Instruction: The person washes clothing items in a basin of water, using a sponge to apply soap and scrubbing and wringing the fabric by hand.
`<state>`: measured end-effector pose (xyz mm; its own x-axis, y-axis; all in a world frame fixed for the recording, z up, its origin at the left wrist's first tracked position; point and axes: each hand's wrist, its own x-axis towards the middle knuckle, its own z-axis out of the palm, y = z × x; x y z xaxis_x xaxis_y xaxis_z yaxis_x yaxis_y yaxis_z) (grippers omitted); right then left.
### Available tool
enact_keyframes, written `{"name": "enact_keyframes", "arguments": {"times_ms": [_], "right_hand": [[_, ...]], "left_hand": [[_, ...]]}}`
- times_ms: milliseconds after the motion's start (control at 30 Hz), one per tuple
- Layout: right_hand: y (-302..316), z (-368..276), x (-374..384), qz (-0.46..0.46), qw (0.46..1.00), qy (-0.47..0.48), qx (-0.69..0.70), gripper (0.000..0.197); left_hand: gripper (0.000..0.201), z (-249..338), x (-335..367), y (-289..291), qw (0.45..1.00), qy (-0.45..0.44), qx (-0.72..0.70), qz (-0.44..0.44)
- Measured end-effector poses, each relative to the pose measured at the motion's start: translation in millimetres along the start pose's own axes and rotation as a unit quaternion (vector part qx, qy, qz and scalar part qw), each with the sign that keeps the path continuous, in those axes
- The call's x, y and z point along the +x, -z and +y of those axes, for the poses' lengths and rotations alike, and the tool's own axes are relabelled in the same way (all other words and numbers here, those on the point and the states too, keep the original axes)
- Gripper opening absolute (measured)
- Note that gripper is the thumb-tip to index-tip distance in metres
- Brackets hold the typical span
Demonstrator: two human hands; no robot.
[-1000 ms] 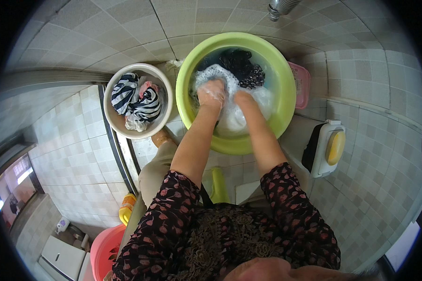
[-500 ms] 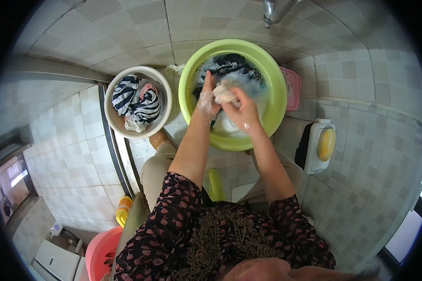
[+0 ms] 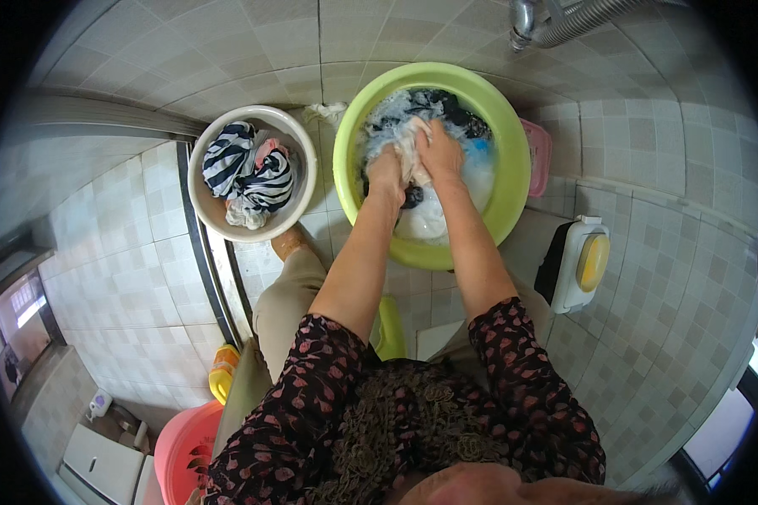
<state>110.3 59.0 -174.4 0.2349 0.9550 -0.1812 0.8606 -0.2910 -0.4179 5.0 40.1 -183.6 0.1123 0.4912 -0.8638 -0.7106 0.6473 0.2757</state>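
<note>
Change: both hands sit lower among the wet laundry than half a second ago, when they were lifted over the basin; a second back they were pressed flat into it.
Left hand (image 3: 386, 172): clenched on the pale cloth, knuckles up, wrist at the suds.
Right hand (image 3: 439, 151): grasping the same pale cloth (image 3: 412, 145) from the other side, touching the left.
Pale cloth: bunched between the two hands, above the soapy water in the green basin (image 3: 510, 189).
Other wash: dark garments (image 3: 446, 108) lie at the basin's far side, partly under foam.
Technique, as judged: rub one fold against the other with short strokes, keep it over the water, turn the bunch often.
White basin (image 3: 202, 206): just left of the green one, holding striped laundry (image 3: 246, 168).
Packages: white rectangular container with yellow oval lid (image 3: 583, 263) on the floor tiles, right; yellow bottle (image 3: 222, 372) lower left, beside a pink bucket (image 3: 181, 446).
</note>
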Motion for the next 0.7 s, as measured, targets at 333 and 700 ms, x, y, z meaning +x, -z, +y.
{"name": "enact_keyframes", "arguments": {"times_ms": [333, 700], "right_hand": [[-24, 23, 19, -0.223, 0.951, 0.085, -0.196, 0.038], [22, -58, -98, -0.01, 0.96, 0.052, 0.273, 0.023]], "left_hand": [[0.051, 24, 3, 5, 0.987, -0.084, -0.015, -0.138], [0.042, 6, 42, 18, 0.985, 0.019, 0.0, -0.174]]}}
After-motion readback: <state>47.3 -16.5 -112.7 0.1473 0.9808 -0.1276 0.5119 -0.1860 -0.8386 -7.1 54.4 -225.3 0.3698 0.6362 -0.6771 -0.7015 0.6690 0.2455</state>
